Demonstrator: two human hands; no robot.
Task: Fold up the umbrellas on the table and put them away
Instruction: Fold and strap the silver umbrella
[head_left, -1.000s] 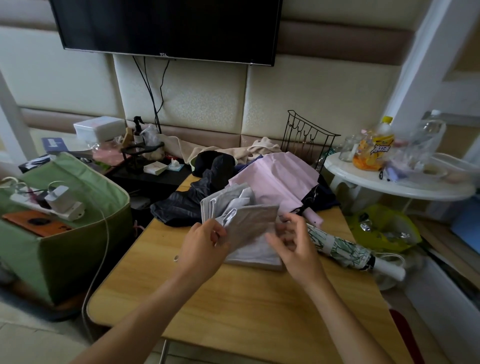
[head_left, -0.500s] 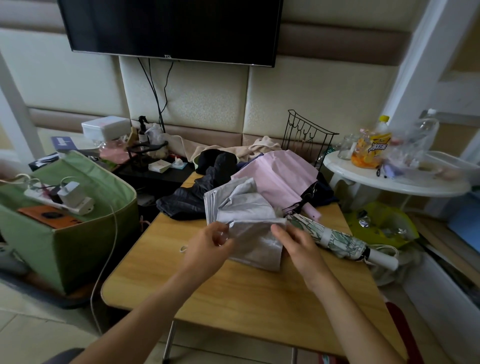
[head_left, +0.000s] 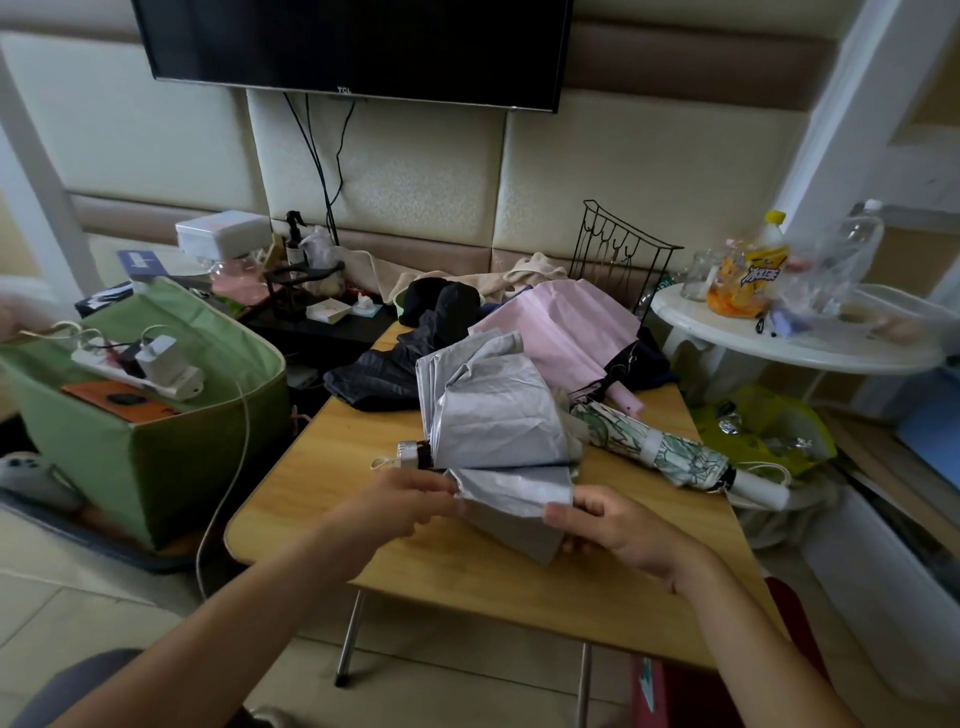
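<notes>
A grey umbrella (head_left: 493, 415) lies half folded on the wooden table (head_left: 467, 571), its handle pointing left. My left hand (head_left: 400, 499) pinches the left end of its nearest fabric flap, and my right hand (head_left: 613, 525) grips the flap's right end. To the right lies a rolled, strapped green-and-white patterned umbrella (head_left: 660, 447). Behind are a loose pink umbrella (head_left: 566, 327) and a crumpled dark umbrella (head_left: 395, 364).
A green fabric box (head_left: 156, 415) holding a power strip stands to the left of the table. To the right, a white round table (head_left: 779, 338) carries bottles, with a yellow bag (head_left: 769, 426) below it. A black wire rack (head_left: 618, 249) and a TV are behind.
The camera has drawn back. Both hands have pulled the grey flap toward the near edge and stretched it flat between them; the umbrella's handle now shows at left.
</notes>
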